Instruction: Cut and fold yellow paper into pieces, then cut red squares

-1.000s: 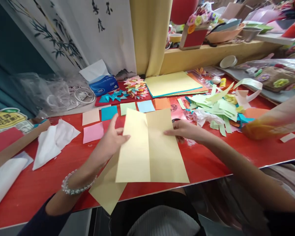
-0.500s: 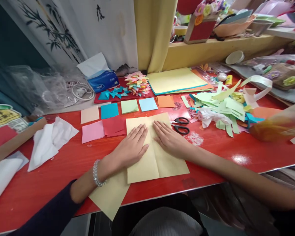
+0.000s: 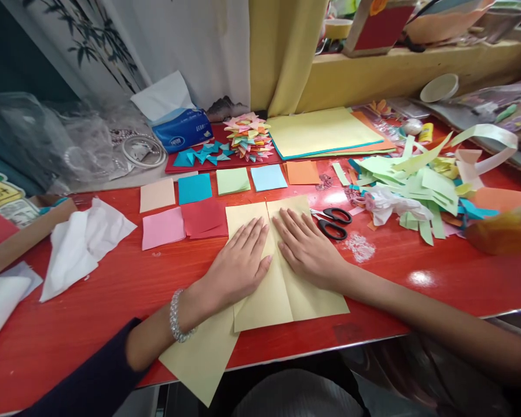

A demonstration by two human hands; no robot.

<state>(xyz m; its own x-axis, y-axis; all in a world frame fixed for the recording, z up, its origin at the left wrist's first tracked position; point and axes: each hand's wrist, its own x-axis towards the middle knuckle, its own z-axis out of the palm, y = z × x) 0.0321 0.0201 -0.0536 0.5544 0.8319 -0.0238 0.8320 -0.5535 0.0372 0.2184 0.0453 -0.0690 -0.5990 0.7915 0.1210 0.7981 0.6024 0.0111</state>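
A pale yellow sheet of paper [image 3: 282, 295] with a crease down its middle lies on the red table. My left hand [image 3: 238, 260] rests flat on its left half, fingers stretched out. On the right half, my right hand [image 3: 308, 249] lies flat too, fingers pointing away from me. Under my left forearm is another yellow paper piece [image 3: 204, 353], reaching past the table's front edge. Black-handled scissors [image 3: 332, 222] lie just right of the sheet, their blades towards it. Red paper squares [image 3: 204, 219] and pink squares [image 3: 162, 231] sit to the left.
Behind the sheet is a row of coloured paper squares [image 3: 233, 180]. A folded paper ornament [image 3: 248, 136], a blue tissue pack [image 3: 182, 128] and large coloured sheets [image 3: 325, 132] stand farther back. Green paper strips [image 3: 417, 182] are heaped right; crumpled white tissue [image 3: 87, 243] lies left.
The view has tilted down and shifted slightly. Both hands stay flat on the creased sheet, with little visible movement against it.
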